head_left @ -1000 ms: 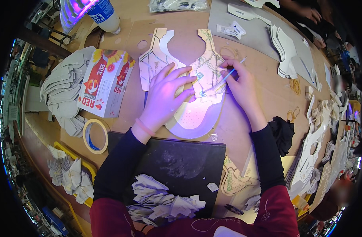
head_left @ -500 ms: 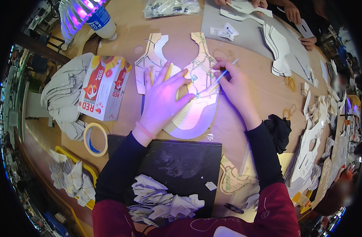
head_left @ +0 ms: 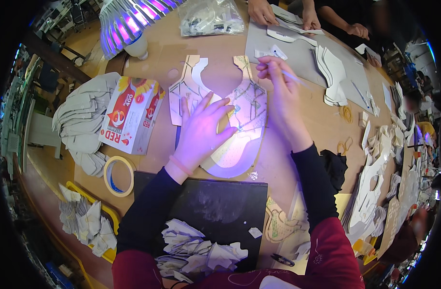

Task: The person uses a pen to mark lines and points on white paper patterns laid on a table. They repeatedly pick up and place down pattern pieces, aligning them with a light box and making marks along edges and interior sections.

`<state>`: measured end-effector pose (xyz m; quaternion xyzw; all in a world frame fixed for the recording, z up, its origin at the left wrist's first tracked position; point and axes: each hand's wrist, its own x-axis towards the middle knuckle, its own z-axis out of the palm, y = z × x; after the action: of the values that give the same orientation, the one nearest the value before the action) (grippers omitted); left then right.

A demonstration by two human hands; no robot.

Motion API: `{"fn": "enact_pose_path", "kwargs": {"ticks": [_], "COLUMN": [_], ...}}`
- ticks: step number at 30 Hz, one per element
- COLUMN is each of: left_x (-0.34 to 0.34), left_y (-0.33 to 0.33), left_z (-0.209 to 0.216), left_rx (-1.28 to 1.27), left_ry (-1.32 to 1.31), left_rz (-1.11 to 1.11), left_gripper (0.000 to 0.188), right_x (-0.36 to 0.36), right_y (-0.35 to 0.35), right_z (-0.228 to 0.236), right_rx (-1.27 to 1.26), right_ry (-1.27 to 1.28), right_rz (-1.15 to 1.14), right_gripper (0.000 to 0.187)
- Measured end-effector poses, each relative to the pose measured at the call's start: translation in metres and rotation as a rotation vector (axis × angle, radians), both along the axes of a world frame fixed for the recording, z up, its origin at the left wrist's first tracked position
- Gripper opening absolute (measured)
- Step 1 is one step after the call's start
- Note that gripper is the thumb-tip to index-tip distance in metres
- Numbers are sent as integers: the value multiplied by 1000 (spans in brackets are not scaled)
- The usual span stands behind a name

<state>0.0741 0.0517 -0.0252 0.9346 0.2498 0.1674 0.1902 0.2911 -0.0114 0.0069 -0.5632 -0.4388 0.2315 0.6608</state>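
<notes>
— Black mat (head_left: 206,212) nearest the body, with paper scraps (head_left: 191,250) heaped on its near edge. Why there?

— It looks like a cutting base kept close, the offcuts pushed toward the person and out of the way.

— And the left hand (head_left: 201,132)?

— Flat and fingers spread, pressing on the cardboard pattern (head_left: 230,144), probably to keep it from sliding on the surface (head_left: 302,115). The pattern lies just beyond the mat, mid-surface, under violet light.

— The right hand (head_left: 280,96)?

— Fingers pinched together round a thin pen (head_left: 290,76), held over the pattern's far right arm, likely so the tip can follow its lines.

— To the left?

— A tape roll (head_left: 118,176) near the mat, then a red-and-white carton (head_left: 131,115) beside a stack of grey pieces (head_left: 80,125).

— Furthest off?

— A lamp (head_left: 129,21) aimed down at the work, a clear bag (head_left: 210,17), and other people's hands (head_left: 261,12) on a grey sheet (head_left: 278,45).
</notes>
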Motion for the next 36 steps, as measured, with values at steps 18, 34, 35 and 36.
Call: {"fn": "enact_pose_path", "kwargs": {"ticks": [18, 34, 35, 36], "left_x": [1, -1, -1, 0], "left_y": [7, 8, 8, 8], "left_z": [-3, -1, -1, -2], "left_rx": [-50, -62, -64, -66], "left_ry": [-15, -24, -23, -25], "left_rz": [-3, -30, -31, -34], "left_gripper": [48, 49, 49, 49], "right_x": [18, 20, 21, 23], "right_y": [-28, -29, -28, -28], "right_z": [-50, -49, -52, -54], "right_rx": [-322, -372, -348, -324], "right_ry": [-404, -355, -356, -358], "right_rz": [-151, -184, -196, -208], "right_gripper": [23, 21, 20, 19]}}
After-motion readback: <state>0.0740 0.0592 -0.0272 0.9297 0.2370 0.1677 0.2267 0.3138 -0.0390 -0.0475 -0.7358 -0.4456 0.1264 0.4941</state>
